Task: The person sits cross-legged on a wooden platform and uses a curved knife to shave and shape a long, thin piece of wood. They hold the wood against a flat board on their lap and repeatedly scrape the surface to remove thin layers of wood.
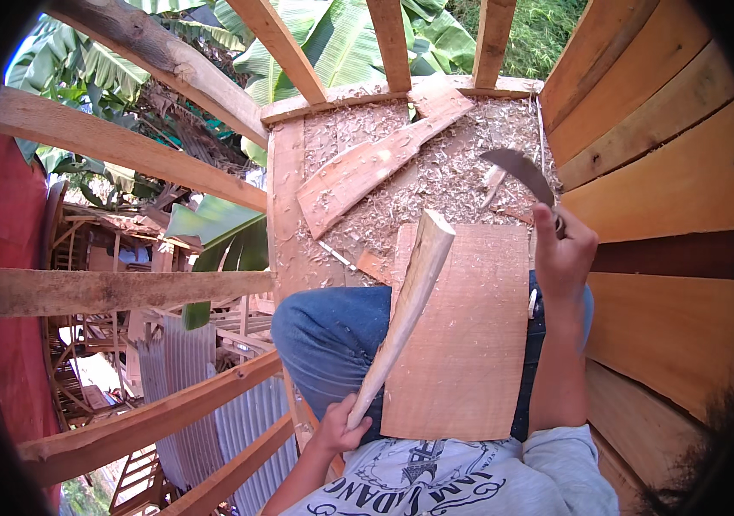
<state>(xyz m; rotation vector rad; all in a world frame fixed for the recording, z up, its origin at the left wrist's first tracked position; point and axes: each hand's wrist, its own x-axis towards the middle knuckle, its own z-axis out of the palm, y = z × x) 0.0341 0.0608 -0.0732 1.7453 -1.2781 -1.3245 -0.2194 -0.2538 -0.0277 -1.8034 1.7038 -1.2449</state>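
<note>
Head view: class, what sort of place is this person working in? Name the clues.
Probably an open-air, raised timber structure under construction. Clues: bare wooden beams with banana leaves beyond, a platform strewn with wood shavings, and plank walling alongside.

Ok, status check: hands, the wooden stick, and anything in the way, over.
Left hand grips wooden stick at its lower end. Right hand holds curved knife, raised clear of it. Flat board on lap; shavings ahead.

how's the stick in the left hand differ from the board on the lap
The stick is narrow, rounded and pale, held slanted by the left hand. The board is wide, flat and reddish tan, lying across the lap. Both are bare wood.
</note>
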